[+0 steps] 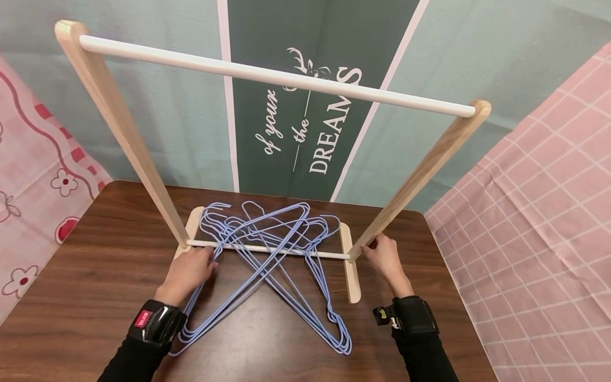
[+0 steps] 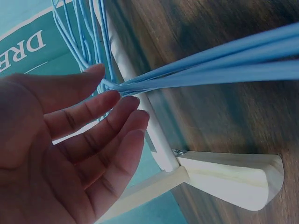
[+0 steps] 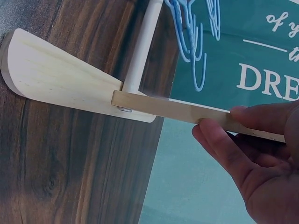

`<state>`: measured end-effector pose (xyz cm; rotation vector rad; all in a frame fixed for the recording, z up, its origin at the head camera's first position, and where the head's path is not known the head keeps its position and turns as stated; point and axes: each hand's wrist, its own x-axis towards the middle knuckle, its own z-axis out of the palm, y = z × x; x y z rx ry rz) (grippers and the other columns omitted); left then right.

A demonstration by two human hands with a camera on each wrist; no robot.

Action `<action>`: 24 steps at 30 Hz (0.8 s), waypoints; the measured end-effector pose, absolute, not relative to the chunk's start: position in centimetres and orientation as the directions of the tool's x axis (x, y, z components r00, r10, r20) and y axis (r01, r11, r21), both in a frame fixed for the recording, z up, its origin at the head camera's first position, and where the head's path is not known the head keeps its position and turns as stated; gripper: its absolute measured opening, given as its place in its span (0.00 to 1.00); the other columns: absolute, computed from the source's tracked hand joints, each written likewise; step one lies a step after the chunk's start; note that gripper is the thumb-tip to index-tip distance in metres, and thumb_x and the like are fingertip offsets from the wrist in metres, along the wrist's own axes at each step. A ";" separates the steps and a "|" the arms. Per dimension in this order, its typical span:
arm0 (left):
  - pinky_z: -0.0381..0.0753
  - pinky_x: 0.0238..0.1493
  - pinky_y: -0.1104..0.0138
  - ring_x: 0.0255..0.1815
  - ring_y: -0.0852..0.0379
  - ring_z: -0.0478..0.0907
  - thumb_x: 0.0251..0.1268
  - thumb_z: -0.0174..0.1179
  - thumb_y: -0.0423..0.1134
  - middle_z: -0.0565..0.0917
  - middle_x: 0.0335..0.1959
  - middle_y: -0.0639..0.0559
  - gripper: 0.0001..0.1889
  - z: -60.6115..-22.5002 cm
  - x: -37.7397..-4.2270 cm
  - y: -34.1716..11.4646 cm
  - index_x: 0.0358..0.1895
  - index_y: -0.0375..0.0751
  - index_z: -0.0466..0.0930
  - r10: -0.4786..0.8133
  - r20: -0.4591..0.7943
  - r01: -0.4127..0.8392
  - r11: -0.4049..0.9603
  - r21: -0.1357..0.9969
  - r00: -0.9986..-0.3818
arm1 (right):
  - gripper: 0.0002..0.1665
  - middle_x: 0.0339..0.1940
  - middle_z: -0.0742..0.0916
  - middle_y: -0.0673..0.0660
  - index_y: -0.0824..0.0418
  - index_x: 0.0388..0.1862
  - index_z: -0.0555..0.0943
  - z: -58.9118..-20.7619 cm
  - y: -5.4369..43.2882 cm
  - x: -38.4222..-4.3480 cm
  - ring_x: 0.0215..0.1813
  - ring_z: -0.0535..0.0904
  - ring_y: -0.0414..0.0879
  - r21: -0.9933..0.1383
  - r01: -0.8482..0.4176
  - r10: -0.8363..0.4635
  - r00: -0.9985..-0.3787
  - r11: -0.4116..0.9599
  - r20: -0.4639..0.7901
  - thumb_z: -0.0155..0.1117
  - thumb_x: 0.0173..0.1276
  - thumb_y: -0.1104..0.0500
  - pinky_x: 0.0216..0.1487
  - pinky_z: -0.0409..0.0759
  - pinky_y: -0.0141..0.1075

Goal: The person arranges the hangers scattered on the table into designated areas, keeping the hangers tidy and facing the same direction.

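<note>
A small garment rack has two wooden uprights, a white top rod [image 1: 277, 76] and a white lower rod [image 1: 138, 58]. Several blue wire hangers [image 1: 267, 265] lie crossed in a pile over the lower rod, with their hooks toward the back. At the pile's left side, my left hand [image 1: 188, 270] has thumb and fingertips at the gathered hanger wires [image 2: 154, 83], pinching them just below the hooks. My right hand [image 1: 385, 261] holds the right upright [image 3: 177, 109] low down, thumb on one face and fingers on the other.
The rack's wooden feet [image 1: 352, 281] rest on a dark wood-grain table [image 1: 71, 276]. Behind the table hangs a green and teal cloth [image 1: 296, 159] with white lettering. Pink patterned cloth [image 1: 525, 212] stands at the right, another at the left.
</note>
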<state>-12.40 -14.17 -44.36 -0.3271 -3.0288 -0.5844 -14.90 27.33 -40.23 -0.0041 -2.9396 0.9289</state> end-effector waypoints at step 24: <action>0.69 0.19 0.54 0.21 0.44 0.74 0.50 0.63 0.34 0.76 0.19 0.44 0.10 -44.9 -13.5 -13.6 0.21 0.41 0.70 0.124 0.020 0.121 0.907 0.404 -0.992 | 0.16 0.32 0.81 0.70 0.79 0.44 0.73 -40.3 27.2 -14.7 0.29 0.79 0.56 -0.576 -0.021 0.024 -0.997 0.817 0.071 0.59 0.60 0.68 0.25 0.74 0.41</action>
